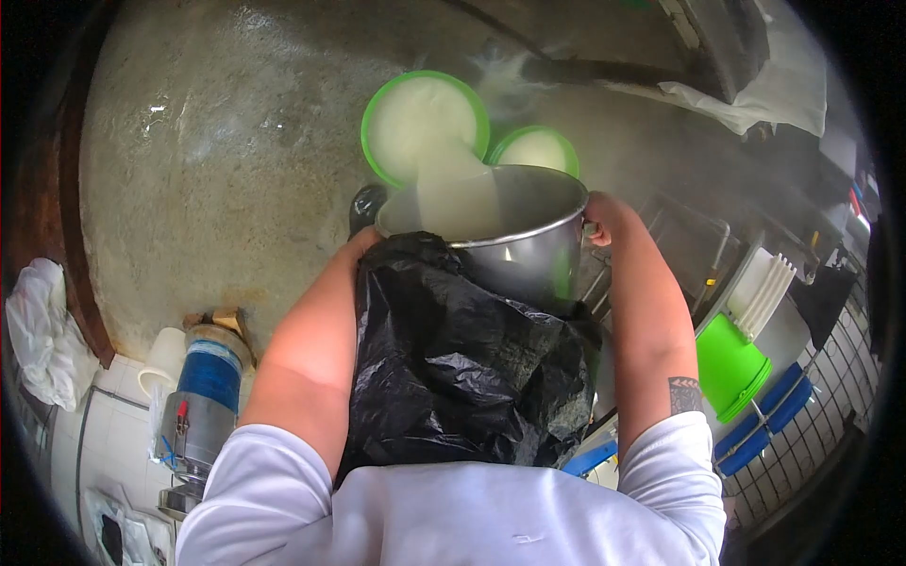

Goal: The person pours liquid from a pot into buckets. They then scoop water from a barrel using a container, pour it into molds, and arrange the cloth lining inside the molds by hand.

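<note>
A large steel pot [543, 255] is tilted away from me, and pale, milky liquid [458, 193] pours over its far rim into a green-rimmed bucket [484, 127]. My right hand [609, 219] is closed around the handle on the pot's right side. At the left side my left hand [366, 242] grips the pot, its fingers mostly hidden by the rim and black plastic. The black plastic sheet [462, 358] hangs between my arms, over my front and against the pot. Beside the first bucket, a second green-rimmed bucket [571, 151] also contains pale liquid, partly covered by the pot.
Wet concrete floor [226, 170] spreads around the buckets. A steel machine with a blue band [209, 377] stands at left, near a white bucket [162, 361]. At right are a metal-tube frame [722, 250], a green bucket [731, 363] and a wire grid [802, 443]. Steam drifts at upper right.
</note>
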The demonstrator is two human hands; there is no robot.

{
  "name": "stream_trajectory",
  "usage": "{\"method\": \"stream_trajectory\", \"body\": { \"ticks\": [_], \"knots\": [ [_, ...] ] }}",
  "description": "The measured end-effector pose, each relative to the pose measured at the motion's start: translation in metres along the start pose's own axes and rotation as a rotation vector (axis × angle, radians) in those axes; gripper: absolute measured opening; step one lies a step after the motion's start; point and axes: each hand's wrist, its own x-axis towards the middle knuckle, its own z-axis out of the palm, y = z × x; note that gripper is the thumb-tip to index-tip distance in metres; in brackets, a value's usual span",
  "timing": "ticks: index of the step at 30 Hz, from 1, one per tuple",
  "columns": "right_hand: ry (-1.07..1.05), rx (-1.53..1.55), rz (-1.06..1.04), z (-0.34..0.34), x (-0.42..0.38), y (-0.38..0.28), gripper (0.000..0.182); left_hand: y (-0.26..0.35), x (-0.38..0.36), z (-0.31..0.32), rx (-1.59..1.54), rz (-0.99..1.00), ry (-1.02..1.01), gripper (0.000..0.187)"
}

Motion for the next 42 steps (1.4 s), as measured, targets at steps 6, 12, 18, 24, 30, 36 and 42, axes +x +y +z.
{"method": "stream_trajectory", "body": {
  "ticks": [6,12,18,24,30,36,42],
  "knots": [
    [0.110,-0.237,0.011,-0.021,-0.036,-0.029,0.033,-0.007,-0.009,0.008,-0.311,-0.083,-0.069,0.043],
    [0.233,-0.296,-0.046,-0.030,-0.153,-0.073,0.029,-0.015,-0.020,0.016,-0.461,-0.128,-0.095,0.042],
    [0.235,-0.541,-0.179,-0.035,-0.201,-0.091,0.032,-0.016,-0.020,0.023,-0.481,-0.146,-0.067,0.041],
    [0.291,-0.162,-0.264,-0.039,-0.158,-0.071,0.022,-0.018,-0.011,0.026,-0.519,-0.164,-0.018,0.040],
    [0.282,0.313,-0.625,0.029,-0.065,0.044,0.051,-0.018,0.015,0.020,-0.573,-0.199,-0.036,0.040],
    [-0.139,0.874,-0.671,0.192,-0.012,0.223,0.093,0.050,-0.021,0.065,0.024,-0.043,0.233,0.060],
    [-0.243,1.736,-0.327,0.443,0.047,0.277,0.060,0.087,-0.059,0.128,0.517,0.054,0.250,0.074]
  ]
}}
